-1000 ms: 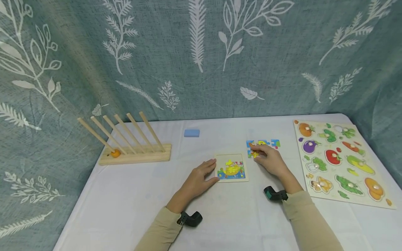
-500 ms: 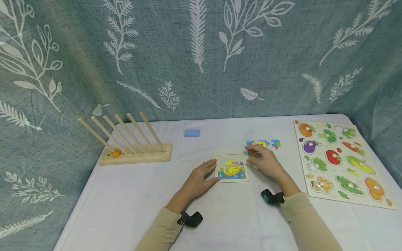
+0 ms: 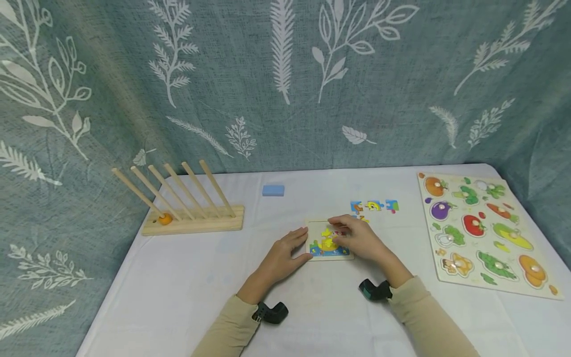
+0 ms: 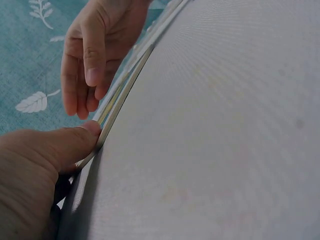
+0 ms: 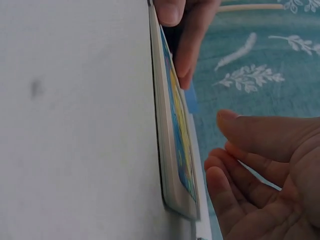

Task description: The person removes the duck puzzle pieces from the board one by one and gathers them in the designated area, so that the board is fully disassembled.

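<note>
My left hand (image 3: 281,258) rests against the left side of a small wooden jigsaw tray (image 3: 315,226). Its thumb (image 4: 75,142) touches the tray's near left corner, with fairly straight fingers along the left edge. Pieces joined in the tray form a yellow and blue picture (image 3: 329,245). Over the tray's right half hovers my right hand (image 3: 362,240), thumb and fingers apart and loosely bent. In the right wrist view no piece shows between that thumb (image 5: 250,131) and the fingers. Part of the picture is hidden beneath it.
Loose jigsaw pieces (image 3: 373,205) lie beyond the right hand. A vegetable knob puzzle board (image 3: 490,233) is at the right. At the far left stands a wooden peg rack (image 3: 196,225) with an orange bead (image 3: 165,218). A blue block (image 3: 273,190) lies at the back.
My right hand has moved left and nearer, from the loose pieces to above the tray. The left hand has stayed at the tray's left edge.
</note>
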Demonstrator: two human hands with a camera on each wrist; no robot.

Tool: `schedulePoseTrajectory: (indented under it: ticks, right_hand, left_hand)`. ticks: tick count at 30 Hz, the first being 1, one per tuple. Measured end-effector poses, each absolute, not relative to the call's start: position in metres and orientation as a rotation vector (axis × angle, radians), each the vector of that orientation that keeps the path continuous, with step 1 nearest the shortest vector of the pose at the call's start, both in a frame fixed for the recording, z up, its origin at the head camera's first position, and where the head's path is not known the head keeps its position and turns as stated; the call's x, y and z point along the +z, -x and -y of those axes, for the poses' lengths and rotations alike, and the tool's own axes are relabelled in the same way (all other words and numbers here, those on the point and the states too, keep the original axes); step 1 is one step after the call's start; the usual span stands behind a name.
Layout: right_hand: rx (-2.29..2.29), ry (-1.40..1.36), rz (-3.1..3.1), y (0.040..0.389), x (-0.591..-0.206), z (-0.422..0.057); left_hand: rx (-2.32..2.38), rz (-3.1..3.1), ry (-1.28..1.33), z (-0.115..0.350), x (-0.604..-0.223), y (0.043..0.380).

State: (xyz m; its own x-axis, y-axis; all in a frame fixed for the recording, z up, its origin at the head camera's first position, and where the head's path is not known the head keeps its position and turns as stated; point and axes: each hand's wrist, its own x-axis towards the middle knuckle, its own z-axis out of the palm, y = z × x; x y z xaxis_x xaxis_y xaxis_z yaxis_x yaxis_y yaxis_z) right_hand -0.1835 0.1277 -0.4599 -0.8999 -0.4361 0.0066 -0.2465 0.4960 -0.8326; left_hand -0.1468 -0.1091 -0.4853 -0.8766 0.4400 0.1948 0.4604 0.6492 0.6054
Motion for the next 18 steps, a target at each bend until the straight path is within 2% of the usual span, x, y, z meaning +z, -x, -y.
schedulePoseTrajectory:
  ticks: [18]
  right_hand:
    - [-1.041,0.745,-2.692,0.183,-0.464,-0.116]
  left_hand:
    - [-1.040,2.830,0.764,0.109,-0.486,0.147]
